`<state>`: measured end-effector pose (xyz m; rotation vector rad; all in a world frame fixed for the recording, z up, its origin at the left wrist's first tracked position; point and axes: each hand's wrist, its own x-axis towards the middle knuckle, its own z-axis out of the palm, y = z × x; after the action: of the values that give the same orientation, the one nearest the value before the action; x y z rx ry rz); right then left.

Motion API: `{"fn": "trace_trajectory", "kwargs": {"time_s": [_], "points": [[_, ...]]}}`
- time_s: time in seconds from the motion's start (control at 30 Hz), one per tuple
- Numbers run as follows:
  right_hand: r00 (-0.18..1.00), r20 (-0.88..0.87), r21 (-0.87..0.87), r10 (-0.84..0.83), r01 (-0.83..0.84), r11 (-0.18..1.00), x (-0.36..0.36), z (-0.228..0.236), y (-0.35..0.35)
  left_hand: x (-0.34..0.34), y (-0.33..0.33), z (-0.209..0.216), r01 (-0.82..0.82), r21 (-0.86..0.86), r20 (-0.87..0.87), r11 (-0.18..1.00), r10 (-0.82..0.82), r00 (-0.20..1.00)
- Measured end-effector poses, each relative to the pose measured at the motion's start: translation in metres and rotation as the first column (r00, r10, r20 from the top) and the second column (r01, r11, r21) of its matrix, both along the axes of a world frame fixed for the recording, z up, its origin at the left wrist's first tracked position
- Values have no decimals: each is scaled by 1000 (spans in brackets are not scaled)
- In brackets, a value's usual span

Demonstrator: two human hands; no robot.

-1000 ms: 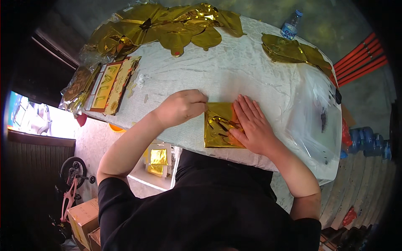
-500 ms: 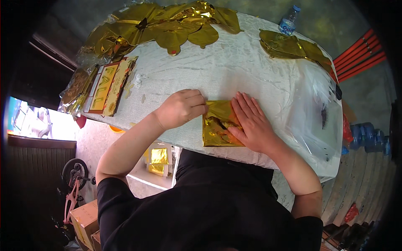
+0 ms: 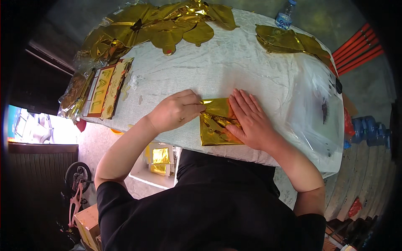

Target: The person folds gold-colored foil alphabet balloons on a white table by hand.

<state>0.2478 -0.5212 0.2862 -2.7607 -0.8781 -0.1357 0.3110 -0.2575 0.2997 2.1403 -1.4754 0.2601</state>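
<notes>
A folded gold foil balloon (image 3: 211, 133) lies flat at the near edge of the white-covered table, creased and shiny across its middle. My left hand (image 3: 176, 112) is closed, its thumb and fingers pinching the foil's upper left edge. On the right side of the foil, my right hand (image 3: 251, 122) rests palm down with its fingers stretched out, pressing it to the table. The part of the foil under that palm is hidden.
Several flat gold foil balloons (image 3: 161, 31) spread along the far left edge; more gold foil (image 3: 289, 41) lies far right by a water bottle (image 3: 284, 16). Printed packages (image 3: 106, 90) sit left, clear plastic bags (image 3: 310, 113) right. A white bin (image 3: 144, 175) holding gold packets stands below.
At the left fingers, the foil's upper left edge now shows a slightly raised fold. My right hand stays flat on the foil. The whole view has shifted a little.
</notes>
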Motion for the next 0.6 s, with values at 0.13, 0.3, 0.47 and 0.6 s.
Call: {"fn": "trace_trajectory", "kwargs": {"time_s": [0.13,0.3,0.47,0.6], "points": [[1000,4,1,0,0,1000,-1,0,-1,0,-1,2,-21,-15,-25,1000,20,999],[999,45,9,7,-7,1000,-1,-2,0,2,0,3,-38,-21,-69,999,37,997],[999,42,8,3,-4,1000,-1,-1,0,5,1,10,-8,3,-135,1000,9,991],[1000,-12,8,-4,4,1000,-1,0,0,7,0,12,23,44,-153,999,-16,988]]}}
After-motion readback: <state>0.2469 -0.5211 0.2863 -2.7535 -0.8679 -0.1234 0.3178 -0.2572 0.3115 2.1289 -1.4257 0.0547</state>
